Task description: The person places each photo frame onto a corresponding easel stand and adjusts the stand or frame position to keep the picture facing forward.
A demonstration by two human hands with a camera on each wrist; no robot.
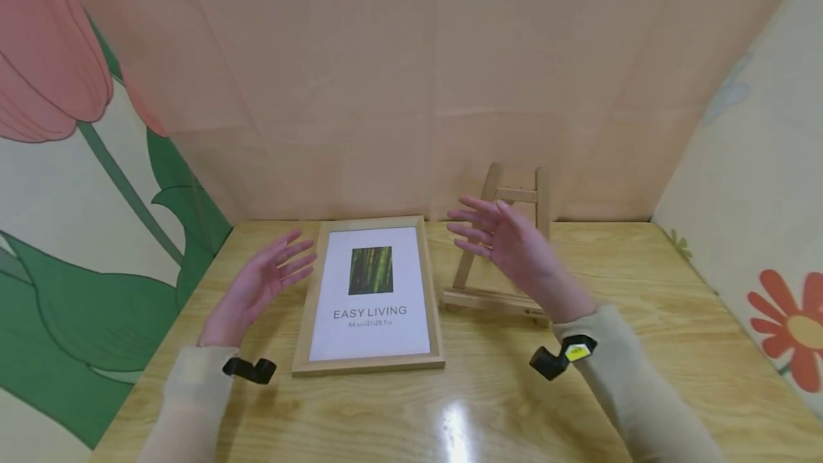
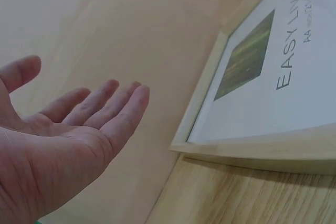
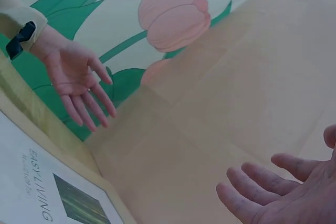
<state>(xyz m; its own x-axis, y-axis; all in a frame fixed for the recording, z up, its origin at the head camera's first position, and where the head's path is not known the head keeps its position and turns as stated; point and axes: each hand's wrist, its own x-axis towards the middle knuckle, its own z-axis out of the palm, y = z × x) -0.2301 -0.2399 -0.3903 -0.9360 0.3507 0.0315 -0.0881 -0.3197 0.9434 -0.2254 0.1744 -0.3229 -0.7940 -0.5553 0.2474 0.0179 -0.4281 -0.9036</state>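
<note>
A wooden picture frame (image 1: 434, 320) lies face up on the table, its white insert printed "EASY LIVING" under a small picture of green bamboo. To its right stands a small wooden easel (image 1: 495, 300), partly covered by the right hand in the head view. My left hand (image 1: 260, 281) hovers by the frame's left side, fingers extended and palm turned inward, holding nothing. My right hand (image 1: 514, 238) is raised in front of the easel with its fingers spread and nothing in them. In the left wrist view the picture frame (image 2: 252, 148) appears beyond the left fingertips.
The wood-grain table (image 1: 360, 413) meets a pinkish cloth backdrop (image 1: 334, 91) at its far edge. Side panels with a painted tulip (image 1: 45, 56) and a red flower (image 1: 804, 331) stand left and right. Each wrist wears a small black camera.
</note>
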